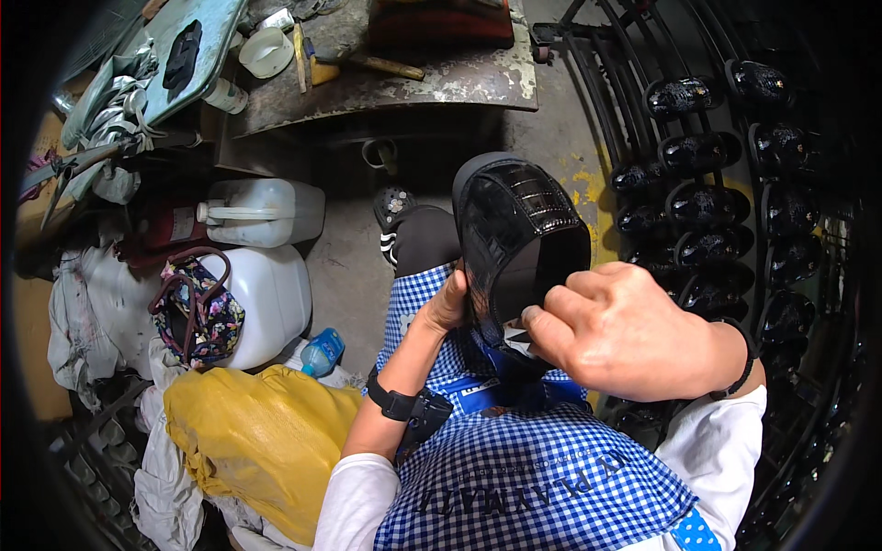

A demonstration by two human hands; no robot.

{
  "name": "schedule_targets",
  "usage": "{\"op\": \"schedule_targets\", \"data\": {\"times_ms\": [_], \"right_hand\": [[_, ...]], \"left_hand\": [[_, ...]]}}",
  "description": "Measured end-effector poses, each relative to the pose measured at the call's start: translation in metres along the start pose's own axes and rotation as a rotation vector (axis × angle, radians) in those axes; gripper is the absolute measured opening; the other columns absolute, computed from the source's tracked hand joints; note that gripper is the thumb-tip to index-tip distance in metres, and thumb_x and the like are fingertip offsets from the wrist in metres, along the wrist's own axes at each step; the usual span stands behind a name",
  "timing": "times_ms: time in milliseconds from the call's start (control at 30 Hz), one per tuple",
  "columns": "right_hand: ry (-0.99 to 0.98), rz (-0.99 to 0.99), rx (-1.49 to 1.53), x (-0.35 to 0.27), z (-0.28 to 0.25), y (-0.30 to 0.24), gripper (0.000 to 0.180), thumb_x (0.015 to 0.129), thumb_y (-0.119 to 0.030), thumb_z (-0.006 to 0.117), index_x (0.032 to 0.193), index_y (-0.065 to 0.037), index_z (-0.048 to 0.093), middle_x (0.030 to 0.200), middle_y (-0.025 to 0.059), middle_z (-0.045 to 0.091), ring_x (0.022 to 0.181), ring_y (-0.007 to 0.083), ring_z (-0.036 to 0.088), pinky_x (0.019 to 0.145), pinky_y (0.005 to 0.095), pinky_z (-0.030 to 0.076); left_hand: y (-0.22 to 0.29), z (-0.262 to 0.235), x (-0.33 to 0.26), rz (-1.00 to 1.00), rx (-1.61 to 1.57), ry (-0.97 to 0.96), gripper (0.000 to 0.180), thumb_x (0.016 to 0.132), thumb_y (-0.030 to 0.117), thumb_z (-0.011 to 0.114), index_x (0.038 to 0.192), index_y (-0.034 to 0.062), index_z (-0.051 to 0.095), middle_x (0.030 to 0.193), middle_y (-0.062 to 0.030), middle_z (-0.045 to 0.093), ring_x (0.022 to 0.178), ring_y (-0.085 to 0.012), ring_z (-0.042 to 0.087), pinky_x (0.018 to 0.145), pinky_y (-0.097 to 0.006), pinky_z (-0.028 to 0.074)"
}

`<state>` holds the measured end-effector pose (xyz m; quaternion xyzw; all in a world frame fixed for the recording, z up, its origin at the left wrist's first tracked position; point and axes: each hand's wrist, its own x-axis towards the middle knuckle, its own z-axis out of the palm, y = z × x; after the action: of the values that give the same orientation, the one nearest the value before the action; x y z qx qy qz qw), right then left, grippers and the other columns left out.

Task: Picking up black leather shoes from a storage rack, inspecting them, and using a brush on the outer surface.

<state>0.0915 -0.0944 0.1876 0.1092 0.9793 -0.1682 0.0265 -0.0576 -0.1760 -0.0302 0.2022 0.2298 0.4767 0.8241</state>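
A glossy black shoe (514,207) with a crocodile-like pattern stands tilted over my lap, its toe up and away from me and its opening facing me. My left hand (447,298) grips the shoe's left side; most of its fingers are hidden behind it. At the lower end of the opening, my right hand (597,321) is closed, thumb and fingers pressed together. A small whitish piece (517,338) shows beside its fingertips, and I cannot make out whether they hold it. A blue checked apron (514,468) covers my body under both hands.
Racks of shiny black shoes (707,202) stand close on my right. Ahead, a worn table (459,87) carries a hammer (300,60), a round tub (266,52) and a brush-like tool (322,72). On my left are white jugs (276,294), a floral bag (197,308) and a yellow sack (257,432).
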Motion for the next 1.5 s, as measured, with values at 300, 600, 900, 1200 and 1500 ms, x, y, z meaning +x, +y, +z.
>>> {"op": "schedule_targets", "data": {"times_ms": [300, 600, 900, 1200, 1500], "right_hand": [[-0.043, 0.04, 0.058, -0.012, -0.011, 0.002, 0.023, 0.061, -0.014, 0.069, 0.076, 0.0, 0.058, 0.059, 0.0053, 0.054, 0.054, 0.019, 0.057, 0.048, 0.03, 0.046], [-0.126, -0.064, 0.136, -0.002, -0.009, 0.003, 0.018, 0.058, -0.01, 0.061, 0.067, 0.004, 0.054, 0.062, 0.0138, 0.058, 0.059, 0.0237, 0.062, 0.052, 0.0322, 0.05], [-0.098, -0.1, 0.103, 0.01, -0.006, 0.007, 0.014, 0.061, -0.008, 0.06, 0.066, 0.004, 0.054, 0.057, 0.0135, 0.058, 0.054, 0.0241, 0.063, 0.048, 0.0315, 0.051], [-0.029, 0.03, -0.048, 0.001, -0.003, 0.0, 0.015, 0.061, -0.01, 0.059, 0.067, 0.003, 0.054, 0.06, 0.0118, 0.057, 0.057, 0.0218, 0.061, 0.051, 0.0299, 0.049], [0.455, 0.118, 0.205, -0.005, -0.01, 0.02, 0.019, 0.072, -0.007, 0.067, 0.088, 0.001, 0.062, 0.072, 0.0057, 0.061, 0.054, 0.0136, 0.059, 0.047, 0.0269, 0.047]], "left_hand": [[-0.002, -0.013, -0.003, 0.073, 0.06, -0.063, 0.105, 0.066, 0.072, 0.06, 0.139, 0.0041, 0.028, 0.134, -0.0099, 0.042, 0.121, -0.0194, 0.042, 0.1, -0.033, 0.037], [0.01, 0.006, -0.002, -0.015, 0.012, -0.015, 0.106, 0.063, 0.066, 0.07, 0.139, 0.0049, 0.029, 0.134, -0.0092, 0.043, 0.122, -0.0208, 0.042, 0.101, -0.034, 0.036], [-0.003, -0.006, 0.006, -0.077, -0.036, -0.096, 0.11, 0.059, 0.063, 0.075, 0.139, 0.0031, 0.028, 0.135, -0.0117, 0.04, 0.126, -0.0228, 0.038, 0.105, -0.035, 0.032], [-0.003, -0.006, 0.008, -0.069, -0.093, -0.086, 0.108, 0.061, 0.066, 0.071, 0.139, 0.0036, 0.028, 0.132, -0.0093, 0.044, 0.12, -0.0205, 0.043, 0.1, -0.034, 0.038], [0.015, -0.013, 0.006, 0.191, -0.273, 0.085, 0.083, 0.085, 0.062, 0.045, 0.141, 0.0045, 0.025, 0.14, -0.014, 0.035, 0.127, -0.0282, 0.039, 0.105, -0.042, 0.034]]}}
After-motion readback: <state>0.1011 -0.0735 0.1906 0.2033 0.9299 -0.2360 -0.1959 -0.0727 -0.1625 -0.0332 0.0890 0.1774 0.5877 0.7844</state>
